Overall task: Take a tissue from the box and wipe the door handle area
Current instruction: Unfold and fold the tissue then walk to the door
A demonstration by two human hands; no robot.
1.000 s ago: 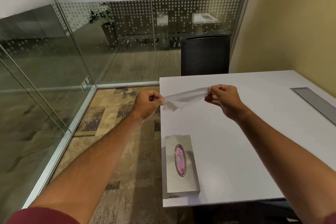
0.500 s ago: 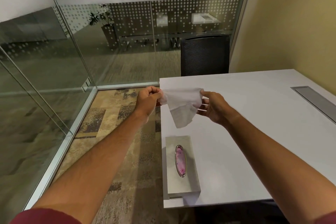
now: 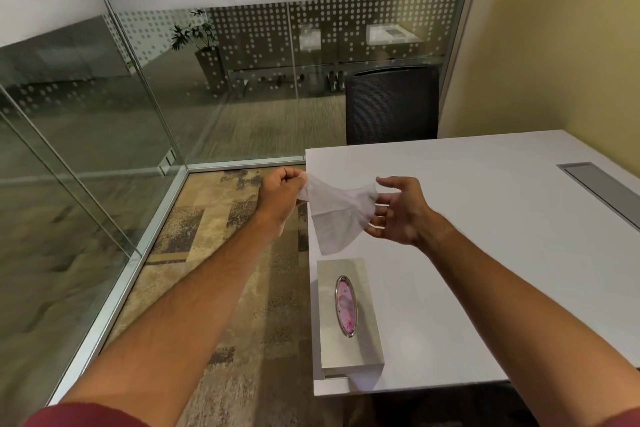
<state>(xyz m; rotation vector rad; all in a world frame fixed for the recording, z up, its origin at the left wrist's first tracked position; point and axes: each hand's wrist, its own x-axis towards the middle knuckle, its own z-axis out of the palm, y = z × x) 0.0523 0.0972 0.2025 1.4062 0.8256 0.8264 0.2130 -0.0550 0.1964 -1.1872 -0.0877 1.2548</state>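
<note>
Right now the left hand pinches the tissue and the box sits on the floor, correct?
No: the box sits on the table, near its left front corner, not the floor. The left hand does pinch the tissue. Head view shows it.

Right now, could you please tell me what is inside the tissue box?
Through the oval opening of the tissue box only a pink, speckled surface shows. Its casing hides the rest, so remaining tissues cannot be seen.
</note>
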